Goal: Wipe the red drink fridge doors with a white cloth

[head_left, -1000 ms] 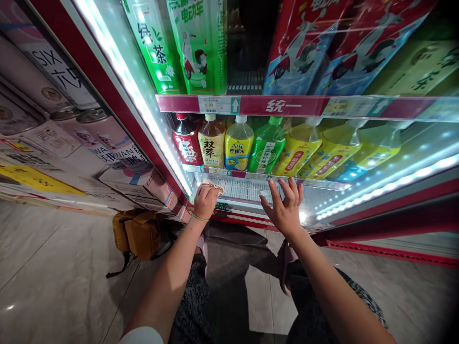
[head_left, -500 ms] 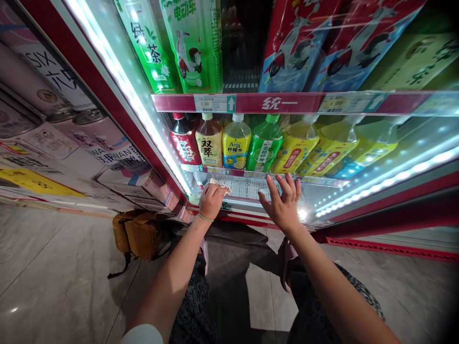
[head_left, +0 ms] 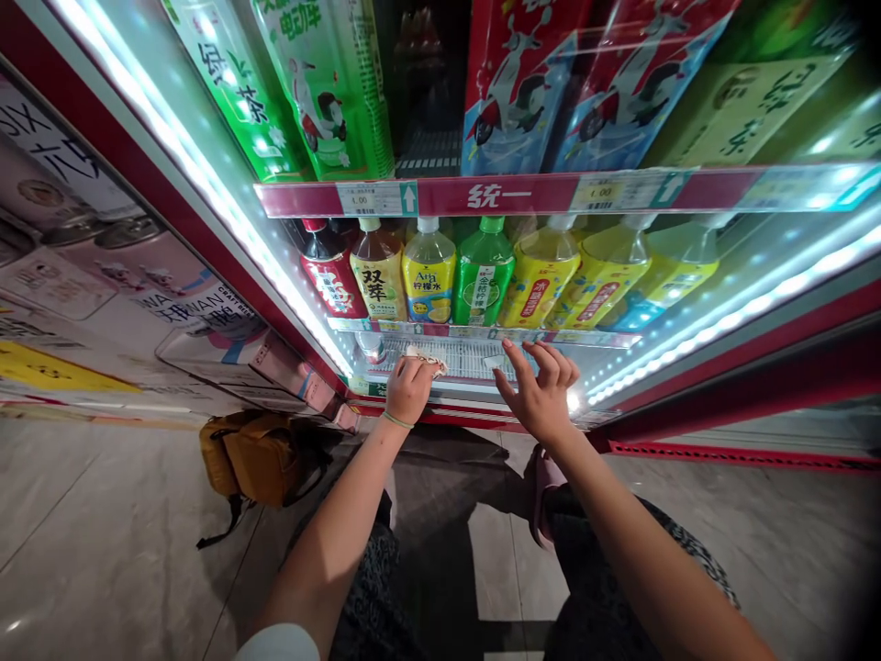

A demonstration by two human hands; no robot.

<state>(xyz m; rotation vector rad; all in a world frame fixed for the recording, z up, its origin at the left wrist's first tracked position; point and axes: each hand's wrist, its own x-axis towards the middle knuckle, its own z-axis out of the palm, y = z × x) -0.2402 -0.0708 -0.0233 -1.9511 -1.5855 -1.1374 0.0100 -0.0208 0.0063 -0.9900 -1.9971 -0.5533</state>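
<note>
In the head view: could snag the crumpled wad [head_left: 429, 358] on the wire rack [head_left: 462, 356] by dragging loose edges, or tip the small container [head_left: 372, 348] by swinging too far left. Pinching that wad in the left hand [head_left: 408, 390], low over the rack; spreading fingers wide on the empty right hand [head_left: 540, 392]. Soft-looking, whitish, against thin rods and smooth, round-shouldered plastic bottles [head_left: 485, 275].

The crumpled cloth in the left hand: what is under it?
The white wire rack shows beside the crumpled cloth. Whatever is directly beneath is covered by it and the left hand.
</note>
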